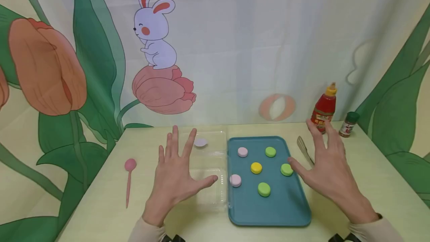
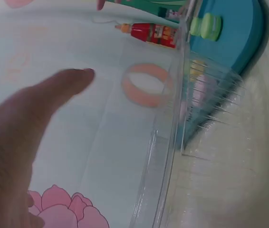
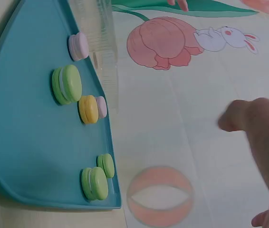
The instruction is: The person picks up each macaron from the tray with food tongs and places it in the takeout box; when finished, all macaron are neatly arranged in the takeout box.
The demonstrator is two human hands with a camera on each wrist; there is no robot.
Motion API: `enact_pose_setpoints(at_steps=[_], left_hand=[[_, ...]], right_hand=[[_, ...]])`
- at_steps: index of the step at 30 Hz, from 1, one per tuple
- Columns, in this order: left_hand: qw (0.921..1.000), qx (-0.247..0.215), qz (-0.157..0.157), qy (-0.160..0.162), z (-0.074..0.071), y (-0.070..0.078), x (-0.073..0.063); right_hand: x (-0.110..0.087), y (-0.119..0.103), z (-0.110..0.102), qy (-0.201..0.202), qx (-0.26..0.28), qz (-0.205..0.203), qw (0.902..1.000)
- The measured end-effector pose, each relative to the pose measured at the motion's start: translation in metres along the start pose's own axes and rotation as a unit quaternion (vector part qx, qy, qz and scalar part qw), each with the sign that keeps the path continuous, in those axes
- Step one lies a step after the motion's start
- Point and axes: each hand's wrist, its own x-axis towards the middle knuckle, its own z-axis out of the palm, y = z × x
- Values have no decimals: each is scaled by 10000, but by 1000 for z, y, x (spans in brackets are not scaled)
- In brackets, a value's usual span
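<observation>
My left hand [image 1: 176, 176], fingers spread, hovers above a clear plastic box [image 1: 220, 160] with an open lid and holds nothing. In the back part of that box lies a small pale oval piece [image 1: 200, 142]. Spread as well, my right hand [image 1: 330, 167] is over the right edge of a blue tray [image 1: 279, 212], its thumb overlapping a green macaron [image 1: 286, 169] in the head view. The tray bears several macarons: more green ones, a yellow macaron [image 1: 256, 167] in the middle and two pink ones, with one pink macaron [image 1: 235, 180] at the left rim.
A pink spoon [image 1: 128, 178] lies at the left of the table. Beyond my right hand stand a red sauce bottle [image 1: 325, 104] and a green-capped spice jar [image 1: 349, 124]. A metal whisk or tongs-like utensil [image 1: 304, 148] lies right of the tray. A printed curtain [image 1: 228, 66] hangs behind.
</observation>
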Motion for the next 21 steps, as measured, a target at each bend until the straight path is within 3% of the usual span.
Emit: enact_pose_setpoints(at_steps=[3, 7, 10, 16, 21], left_hand=[[9982, -550, -112, 231, -5, -6, -5], [9938, -957, -263, 506, -11, -19, -14], [9890, -1284, -421, 608, -12, -34, -25], [9781, -1792, -985, 394, -3, -65, -55], [9719, -2098, -892, 580, 14, -83, -75]], right_hand=[[-4, 6, -9, 382, 335, 91, 9987], [-8, 20, -16, 749, 509, 272, 9955], [-13, 33, -19, 746, 635, 581, 9935], [-29, 63, -13, 573, 818, 1100, 9889], [-40, 81, 0, 269, 783, 1462, 9858]])
